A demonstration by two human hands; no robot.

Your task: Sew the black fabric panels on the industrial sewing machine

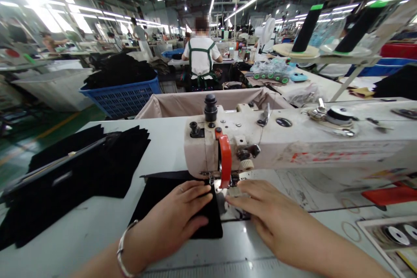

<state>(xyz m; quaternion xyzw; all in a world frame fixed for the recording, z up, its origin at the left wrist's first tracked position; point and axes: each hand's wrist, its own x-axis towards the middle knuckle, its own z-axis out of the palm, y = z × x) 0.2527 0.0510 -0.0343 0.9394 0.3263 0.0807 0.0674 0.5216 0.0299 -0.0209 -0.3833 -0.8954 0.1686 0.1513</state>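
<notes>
A black fabric piece [213,221] lies on the sewing machine's bed, its right edge beside the needle area. My left hand [176,213] rests flat on the fabric with its fingers spread and a bracelet at the wrist. To the right of the needle, my right hand [263,208] touches the metal plate, fingers apart and holding nothing visible. The white sewing machine [306,139] has an orange guard [225,160] in front of its needle, which hides part of the needle and presser foot.
Stacked black fabric [114,165] with a dark bar across it lies left. Bobbins [397,235] sit in a tray at lower right. Behind are a fabric-lined bin [182,100], a blue basket [120,97] and a seated person [200,56].
</notes>
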